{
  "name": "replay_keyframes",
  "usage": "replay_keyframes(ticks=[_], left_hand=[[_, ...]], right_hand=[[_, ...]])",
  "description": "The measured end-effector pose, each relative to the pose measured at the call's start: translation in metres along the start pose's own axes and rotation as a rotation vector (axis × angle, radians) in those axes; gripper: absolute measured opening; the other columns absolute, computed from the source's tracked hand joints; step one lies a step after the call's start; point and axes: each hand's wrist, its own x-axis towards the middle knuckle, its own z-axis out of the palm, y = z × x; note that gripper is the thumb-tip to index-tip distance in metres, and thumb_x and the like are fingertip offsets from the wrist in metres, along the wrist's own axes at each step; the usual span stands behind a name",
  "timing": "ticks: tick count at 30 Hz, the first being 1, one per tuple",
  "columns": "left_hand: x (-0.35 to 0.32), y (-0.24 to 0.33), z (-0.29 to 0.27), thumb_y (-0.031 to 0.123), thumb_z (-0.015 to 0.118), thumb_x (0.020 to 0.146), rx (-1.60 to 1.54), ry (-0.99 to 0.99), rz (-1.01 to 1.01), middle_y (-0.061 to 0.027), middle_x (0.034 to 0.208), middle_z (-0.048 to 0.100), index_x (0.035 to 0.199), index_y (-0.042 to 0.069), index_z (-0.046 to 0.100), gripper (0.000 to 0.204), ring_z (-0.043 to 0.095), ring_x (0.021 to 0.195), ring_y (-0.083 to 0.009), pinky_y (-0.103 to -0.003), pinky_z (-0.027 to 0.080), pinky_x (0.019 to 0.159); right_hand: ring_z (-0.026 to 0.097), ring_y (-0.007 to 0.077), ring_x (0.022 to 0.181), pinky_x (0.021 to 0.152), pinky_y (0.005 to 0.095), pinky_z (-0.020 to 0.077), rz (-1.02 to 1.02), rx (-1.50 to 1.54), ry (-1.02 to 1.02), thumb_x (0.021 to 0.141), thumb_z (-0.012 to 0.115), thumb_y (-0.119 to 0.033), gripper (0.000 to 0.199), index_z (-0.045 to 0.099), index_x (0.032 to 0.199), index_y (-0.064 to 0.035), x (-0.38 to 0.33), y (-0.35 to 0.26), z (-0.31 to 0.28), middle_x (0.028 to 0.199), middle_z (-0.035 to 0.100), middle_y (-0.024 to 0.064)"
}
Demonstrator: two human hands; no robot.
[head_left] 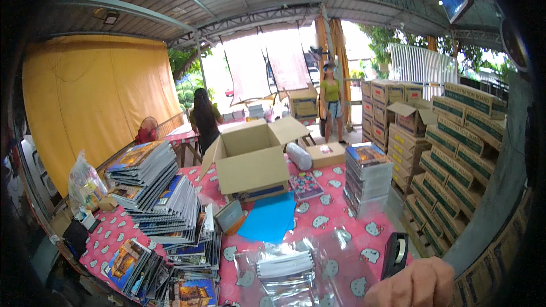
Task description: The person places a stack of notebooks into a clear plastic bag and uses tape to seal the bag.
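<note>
My right hand [410, 285] is at the lower right edge of the table, its fingers curled closed; whatever it may hold is hidden. Just behind it stands a black tape dispenser [394, 254] with a roll of tape. Left of the hand, transparent plastic sheeting [335, 267] lies over the pink cloth, with white spiral-bound notebooks [286, 265] in or under it. Beyond these are flat blue sheets [266, 219]. Tall, uneven stacks of spiral notebooks [162, 193] with picture covers fill the left side. My left hand is out of view.
An open cardboard box [253, 173] stands mid-table. A plastic-wrapped notebook stack [367, 182] is at the right. Stacked cartons [463, 159] line the right side. Two people, one seen from behind [203, 119] and one standing [331, 99], are farther back.
</note>
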Motion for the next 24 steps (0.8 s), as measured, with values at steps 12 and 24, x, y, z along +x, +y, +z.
replay_keyframes(ticks=[12,24], left_hand=[[-0.007,-0.035,0.028,0.034,0.047,0.089,0.036,-0.13,-0.013,-0.0024,0.065,0.041,0.059,0.012,0.042,0.037,0.041,0.052,-0.0184,-0.034,0.027,0.044],[-0.189,-0.072,-0.1,0.027,0.073,0.066,1.249,0.057,-1.507,-0.0144,0.09,0.064,0.102,0.007,0.063,0.043,0.062,0.083,-0.0293,-0.035,0.049,0.072]], right_hand=[[0.055,0.0248,0.065,0.051,0.0379,0.0404,0.331,-0.058,-0.618,0.092,0.043,-0.026,0.031,0.058,0.08,-0.0016,-0.023,0.013,0.011,0.09,0.058,0.0143],[0.05,0.0222,0.104,0.098,0.0572,0.0239,1.342,-1.503,0.015,0.075,0.066,-0.026,0.017,0.062,0.087,-0.0147,-0.167,0.093,-0.08,0.093,0.061,0.0004]])
